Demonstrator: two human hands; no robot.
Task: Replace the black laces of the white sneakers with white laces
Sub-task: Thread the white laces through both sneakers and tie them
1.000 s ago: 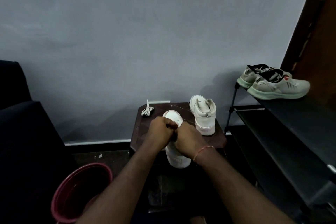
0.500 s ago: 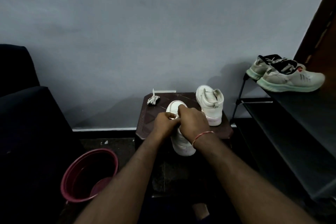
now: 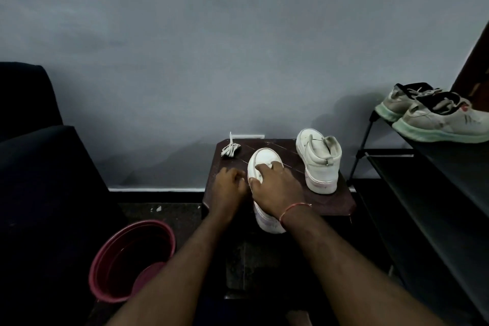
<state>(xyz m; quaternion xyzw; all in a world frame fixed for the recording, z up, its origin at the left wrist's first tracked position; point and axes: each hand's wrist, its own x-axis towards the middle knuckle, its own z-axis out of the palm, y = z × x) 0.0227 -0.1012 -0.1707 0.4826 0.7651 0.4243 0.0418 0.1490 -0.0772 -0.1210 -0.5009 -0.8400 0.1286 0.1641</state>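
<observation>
Working centre frame, low light.

- Right hand (image 3: 275, 185): laid over the near sneaker (image 3: 264, 160). Fingers curl across its top and the thumb hooks its left edge, so it is gripping the sneaker.
- Left hand (image 3: 229, 188): just beside that sneaker's left side, fingers curled in. I cannot tell whether it pinches a lace end, because the knuckles hide it.
- Near sneaker: stands on the dark surface (image 3: 328, 201), toe pointing away from me, heel at the near edge.
- Far sneaker (image 3: 320, 164): right of centre, upright, heel toward me, apart from the near one.
- Lace bundle (image 3: 230, 150): pale, coiled at the upper-left corner of the surface, clear of both hands.

Progress, my reading: I see no black lace anywhere in frame, so removal looks done. The right hand covers the near sneaker's eyelets, and the far sneaker shows me mostly its heel, so I cannot confirm white lacing on either. The bundle lying unused suggests at least one sneaker is not yet threaded. Threading and tying remain.

Elsewhere: red bucket (image 3: 127, 254) lower left, and a shoe rack (image 3: 423, 193) at the right edge with a grey pair (image 3: 436, 120) on top.
</observation>
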